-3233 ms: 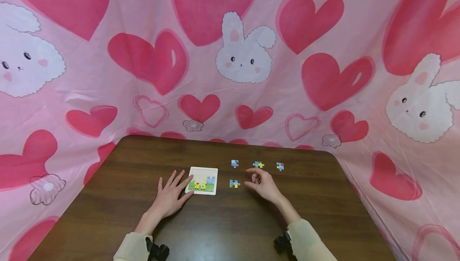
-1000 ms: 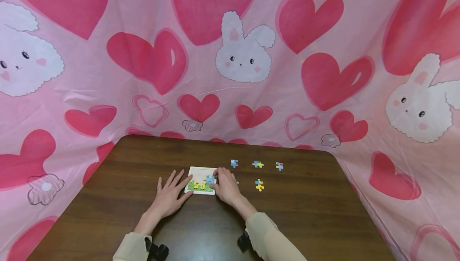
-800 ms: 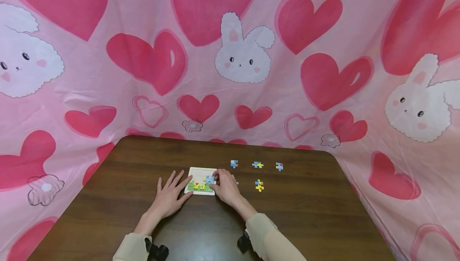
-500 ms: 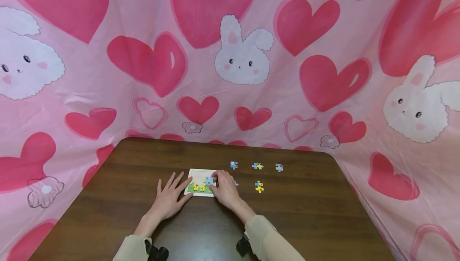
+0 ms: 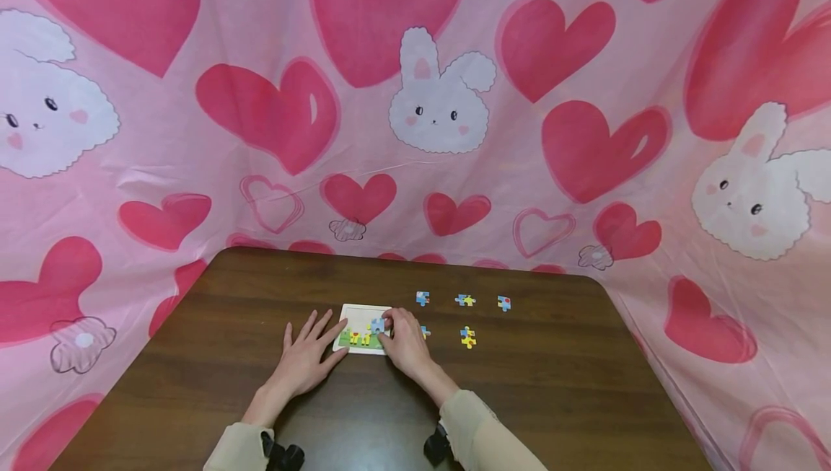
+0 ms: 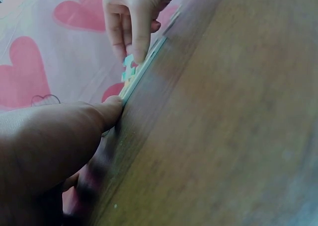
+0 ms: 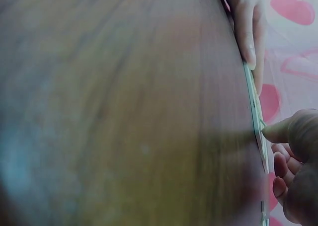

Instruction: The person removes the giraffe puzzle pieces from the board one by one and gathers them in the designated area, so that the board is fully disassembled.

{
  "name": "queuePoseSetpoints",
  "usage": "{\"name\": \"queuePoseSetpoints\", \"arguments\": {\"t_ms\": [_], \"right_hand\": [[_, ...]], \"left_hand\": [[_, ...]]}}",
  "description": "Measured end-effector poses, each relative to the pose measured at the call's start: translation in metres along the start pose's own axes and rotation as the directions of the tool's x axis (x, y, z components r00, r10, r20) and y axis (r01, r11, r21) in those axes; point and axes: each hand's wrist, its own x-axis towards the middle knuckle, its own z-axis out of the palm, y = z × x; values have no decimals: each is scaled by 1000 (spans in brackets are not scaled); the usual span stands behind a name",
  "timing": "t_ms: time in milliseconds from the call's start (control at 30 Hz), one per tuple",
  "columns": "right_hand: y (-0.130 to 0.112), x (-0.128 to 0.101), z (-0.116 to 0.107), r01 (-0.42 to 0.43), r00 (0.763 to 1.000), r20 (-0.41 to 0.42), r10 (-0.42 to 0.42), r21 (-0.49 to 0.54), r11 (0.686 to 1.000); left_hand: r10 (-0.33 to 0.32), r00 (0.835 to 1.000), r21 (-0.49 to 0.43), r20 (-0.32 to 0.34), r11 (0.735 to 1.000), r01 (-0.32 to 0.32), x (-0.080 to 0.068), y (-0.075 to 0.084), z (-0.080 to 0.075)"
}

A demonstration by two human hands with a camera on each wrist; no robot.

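A white-framed puzzle tray [image 5: 366, 309] lies on the brown table, with a green, yellow and blue picture along its lower part. My left hand [image 5: 304, 361] rests with spread, straight fingers on the tray's left side; its thumb touches the edge in the left wrist view. Over the tray's right side, my right hand [image 5: 409, 345] pinches a light blue puzzle piece [image 6: 129, 64] between thumb and fingers. That piece looks tilted in the left wrist view. Its far end is hidden by the fingers.
Right of the tray lie loose pieces: a blue one [image 5: 423, 298], a blue-yellow one [image 5: 464, 300], one with a red spot [image 5: 504, 303] and a yellow one [image 5: 468, 337]. Another piece [image 5: 425, 332] is partly behind my right hand. A pink heart-patterned cloth [image 5: 363, 132] hangs behind.
From beside the loose pieces, my right hand has moved left to the tray, where it holds a piece. Over the last second it has barely moved. The left hand stays in place.
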Motion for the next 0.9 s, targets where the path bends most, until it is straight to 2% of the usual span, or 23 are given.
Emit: {"name": "queuePoseSetpoints", "arguments": {"t_ms": [167, 500, 667, 767, 900], "right_hand": [[-6, 0, -5, 11, 1000, -14, -10, 36, 999], [-15, 3, -23, -62, 996, -43, 73, 214, 975], [-28, 4, -49, -123, 992, 18, 123, 286, 950], [-35, 5, -65, -171, 985, 59, 161, 295, 940], [-35, 4, -77, -254, 967, 92, 237, 302, 919]], "left_hand": [[-6, 1000, 1, 10, 1000, 6, 0, 0, 0], [-12, 1000, -5, 8, 1000, 12, 0, 2, -1], [-10, 1000, -2, 8, 1000, 10, 0, 2, -1], [-10, 1000, -6, 7, 1000, 10, 0, 2, -1], [-9, 1000, -11, 0, 1000, 9, -1, 2, -1]]}}
